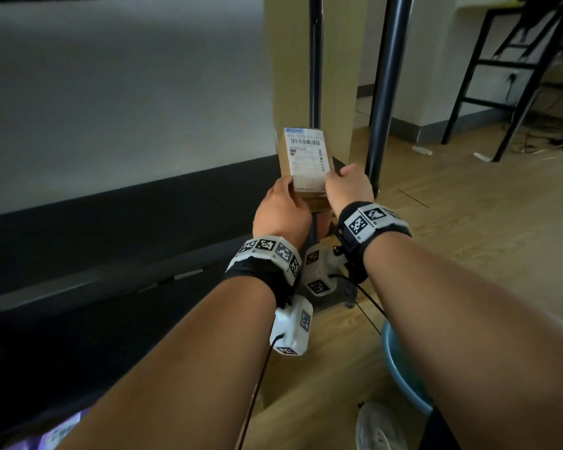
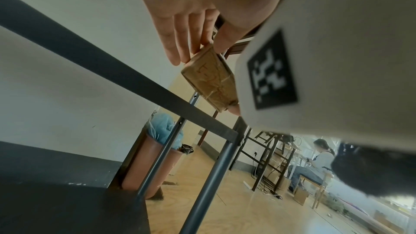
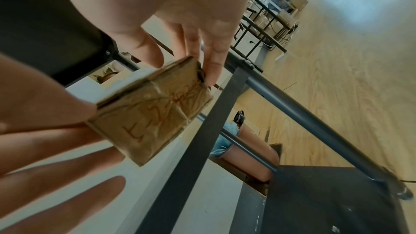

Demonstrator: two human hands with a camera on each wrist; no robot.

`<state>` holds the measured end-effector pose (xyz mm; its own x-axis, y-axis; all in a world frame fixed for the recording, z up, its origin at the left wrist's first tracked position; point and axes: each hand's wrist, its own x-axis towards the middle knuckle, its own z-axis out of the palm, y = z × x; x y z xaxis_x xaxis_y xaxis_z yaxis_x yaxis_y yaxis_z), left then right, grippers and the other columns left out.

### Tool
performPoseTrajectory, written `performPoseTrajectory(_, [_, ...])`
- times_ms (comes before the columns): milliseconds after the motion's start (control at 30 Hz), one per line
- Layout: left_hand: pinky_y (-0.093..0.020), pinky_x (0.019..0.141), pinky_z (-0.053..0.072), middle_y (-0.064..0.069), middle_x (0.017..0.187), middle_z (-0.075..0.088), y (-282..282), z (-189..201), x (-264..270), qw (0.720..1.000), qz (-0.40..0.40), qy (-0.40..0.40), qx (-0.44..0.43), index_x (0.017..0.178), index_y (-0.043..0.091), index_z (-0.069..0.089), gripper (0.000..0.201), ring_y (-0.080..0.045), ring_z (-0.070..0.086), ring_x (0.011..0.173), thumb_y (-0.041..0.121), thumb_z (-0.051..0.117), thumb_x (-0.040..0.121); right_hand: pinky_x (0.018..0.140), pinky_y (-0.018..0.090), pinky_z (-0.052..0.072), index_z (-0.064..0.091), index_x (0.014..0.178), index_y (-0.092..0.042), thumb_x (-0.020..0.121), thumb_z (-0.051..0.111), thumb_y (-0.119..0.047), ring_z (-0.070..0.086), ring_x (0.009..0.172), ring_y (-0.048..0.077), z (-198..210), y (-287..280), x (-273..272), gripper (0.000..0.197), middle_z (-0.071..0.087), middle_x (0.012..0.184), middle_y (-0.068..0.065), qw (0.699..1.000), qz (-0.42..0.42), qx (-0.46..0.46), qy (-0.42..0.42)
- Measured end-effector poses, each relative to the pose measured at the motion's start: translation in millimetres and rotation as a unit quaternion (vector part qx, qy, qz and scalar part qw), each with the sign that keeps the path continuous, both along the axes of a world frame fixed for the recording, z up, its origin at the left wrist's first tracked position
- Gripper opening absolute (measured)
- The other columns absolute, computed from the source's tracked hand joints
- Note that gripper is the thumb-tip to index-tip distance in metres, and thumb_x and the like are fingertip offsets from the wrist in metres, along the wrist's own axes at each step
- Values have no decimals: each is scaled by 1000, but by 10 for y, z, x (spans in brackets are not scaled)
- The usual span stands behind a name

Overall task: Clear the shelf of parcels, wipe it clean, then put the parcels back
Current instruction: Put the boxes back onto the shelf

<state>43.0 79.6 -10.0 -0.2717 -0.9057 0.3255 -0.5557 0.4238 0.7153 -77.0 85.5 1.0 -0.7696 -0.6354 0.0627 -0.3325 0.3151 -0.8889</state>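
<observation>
Parcel held in the air between both hands, at about 12 o'clock from the wrists in the head view, over the dark lower shelf and beside the shelf's black post. Both forearms reach forward side by side, wrists close together, each with a marker-covered wristband. The left hand sits at 7 o'clock of the small brown cardboard box, thumb over the labelled top face and fingers laid nearly straight along its side. The right hand sits at 4 o'clock, thumb and fingertips pinching the box's near corner. So both hands grasp the parcel and neither has let go. A white shipping label with barcodes covers the top; red handwriting marks the taped underside. At 5 o'clock on the wooden floor lies a blue basin.
</observation>
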Motion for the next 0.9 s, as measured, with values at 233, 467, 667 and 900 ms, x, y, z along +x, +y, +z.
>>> performPoseTrajectory(233, [-27,81,45,-4,125,48,-406,-25,-210,998,-24,-18,52,135,27,46,46,-24,60,103,16,44,91,72,28,46,63,113,-21,91,49,-28,61,93,20,-73,-375,-182,27,61,117,1,1000,0,7,27])
performPoseTrajectory(467, [-28,87,42,-5,132,50,-764,-18,-474,993,-46,-36,98,142,25,40,52,-24,54,117,12,39,91,96,32,47,60,126,-20,95,43,-27,58,112,26,-63,-689,-376,36,57,130,7,998,19,23,57])
performPoseTrajectory(667, [-36,102,44,-7,139,51,-818,-47,-545,985,-79,-57,143,142,23,39,57,-25,52,125,6,37,88,93,29,43,55,131,-17,95,41,-17,55,116,26,-144,-739,-476,39,54,133,9,996,37,47,63])
performPoseTrajectory(900, [-35,103,41,-7,144,47,-668,-40,-334,991,-61,-60,103,142,21,40,54,-25,48,129,5,36,91,105,40,42,47,138,-20,91,46,-16,45,126,29,-155,-618,-261,47,44,136,11,994,10,25,109])
